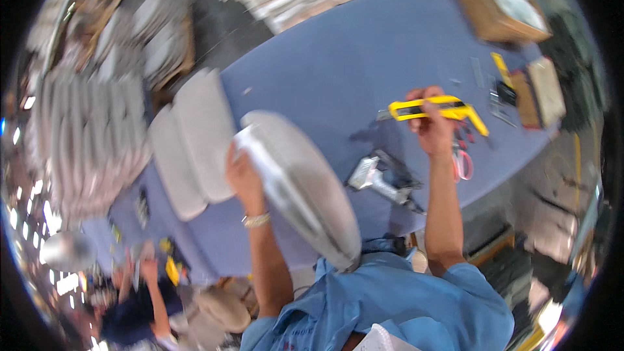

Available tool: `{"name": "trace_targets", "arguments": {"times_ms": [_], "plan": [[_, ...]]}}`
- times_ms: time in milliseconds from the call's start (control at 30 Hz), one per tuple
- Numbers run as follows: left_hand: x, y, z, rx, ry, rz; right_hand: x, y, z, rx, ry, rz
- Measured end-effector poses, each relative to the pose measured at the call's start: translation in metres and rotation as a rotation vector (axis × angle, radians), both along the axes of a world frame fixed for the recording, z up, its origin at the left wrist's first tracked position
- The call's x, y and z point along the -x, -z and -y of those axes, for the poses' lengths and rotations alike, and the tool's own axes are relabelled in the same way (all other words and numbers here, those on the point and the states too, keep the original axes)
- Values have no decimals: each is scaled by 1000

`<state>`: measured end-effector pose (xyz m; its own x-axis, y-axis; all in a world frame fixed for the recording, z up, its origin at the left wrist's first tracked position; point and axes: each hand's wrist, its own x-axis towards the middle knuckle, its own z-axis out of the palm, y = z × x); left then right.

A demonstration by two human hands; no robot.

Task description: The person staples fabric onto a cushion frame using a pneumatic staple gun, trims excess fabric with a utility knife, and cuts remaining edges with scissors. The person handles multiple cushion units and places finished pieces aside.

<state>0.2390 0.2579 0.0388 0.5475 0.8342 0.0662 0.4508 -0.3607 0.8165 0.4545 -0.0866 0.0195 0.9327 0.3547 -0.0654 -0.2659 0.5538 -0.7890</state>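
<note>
Left hand (246, 179) grasps the cushion (309, 179) by its edge, tilted over the tabletop's (312, 65) near side, seemingly to steady it, while the right hand (432, 123) grips the yellow knife (450, 106) well apart, probably to spare the cover.

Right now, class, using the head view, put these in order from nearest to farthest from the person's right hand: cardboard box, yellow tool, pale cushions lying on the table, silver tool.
1. Yellow tool: held in the right hand.
2. Silver tool: below and left of it.
3. Cardboard box: upper right.
4. Pale cushions: far left.
</note>
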Motion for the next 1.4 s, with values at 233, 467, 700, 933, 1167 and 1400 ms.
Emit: {"name": "trace_targets", "arguments": {"times_ms": [233,467,700,933,1167,1400], "plan": [[-4,-53,27,-374,-79,177,55,-33,-95,-94,-183,-61],[-30,-45,34,-268,50,6,75,-56,-152,161,-224,227],[-38,-25,24,-217,34,21,83,-47,-180,253,-251,332],[-36,-13,18,-120,33,117,87,-39,-195,287,-258,333],[-34,-6,16,-59,44,182,87,-34,-200,305,-242,430],[-29,18,25,682,-96,637,89,-33,-203,337,-242,583]]}}
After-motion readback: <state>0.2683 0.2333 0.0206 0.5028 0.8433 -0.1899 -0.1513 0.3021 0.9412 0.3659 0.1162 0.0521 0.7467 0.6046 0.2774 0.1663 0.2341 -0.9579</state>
